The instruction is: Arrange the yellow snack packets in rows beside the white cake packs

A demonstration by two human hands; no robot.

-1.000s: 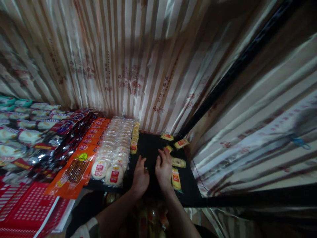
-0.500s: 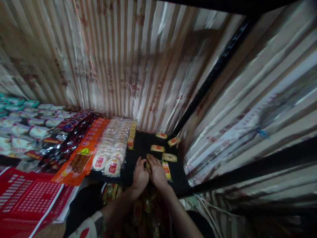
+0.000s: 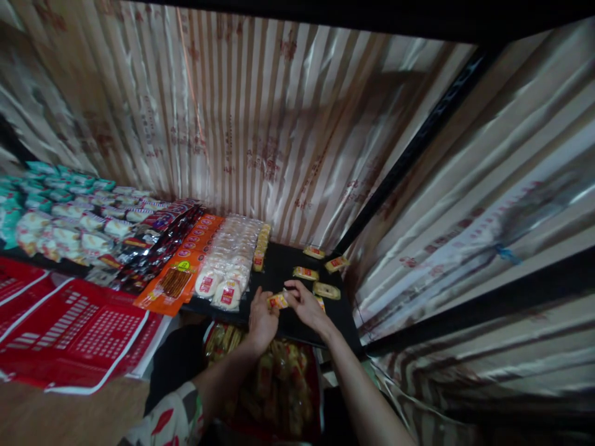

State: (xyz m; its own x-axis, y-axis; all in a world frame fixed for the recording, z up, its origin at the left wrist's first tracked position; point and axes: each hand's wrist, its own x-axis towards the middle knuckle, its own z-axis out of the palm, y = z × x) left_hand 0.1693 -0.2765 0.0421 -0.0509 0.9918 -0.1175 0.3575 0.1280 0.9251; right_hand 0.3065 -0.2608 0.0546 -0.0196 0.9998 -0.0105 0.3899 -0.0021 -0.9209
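Much striped sheeting (image 3: 260, 124) hangs behind and to the right of a long black shelf (image 3: 281, 263). Below its front edge on the left lies a red bag (image 3: 93, 322) with white printing and white edging; whether it holds anything, I cannot tell. Under the forearms stands an open container with a red rim (image 3: 320, 399), well filled with wrapped yellow snacks (image 3: 279, 378) lying jumbled; its full shape is hidden.

Along the shelf, from the left, lie green bags (image 3: 46, 183), white wrapped snacks (image 3: 83, 226), dark shiny packets (image 3: 155, 238), overlapping orange packets (image 3: 153, 297) with brown sticks showing through the front one, and clear-wrapped round cakes (image 3: 227, 266) in two columns. Just beside the cakes runs a narrow row of yellow packets (image 3: 261, 248).

The left hand (image 3: 263, 319) and the right hand (image 3: 307, 306) meet near the front of the shelf. Each grip is narrow, closed on one end of a small yellow packet (image 3: 277, 301), which lies between them above the front part of the shelf. To the right, loose yellow packets (image 3: 305, 273) lie spread at different angles, one partly hidden behind the right hand
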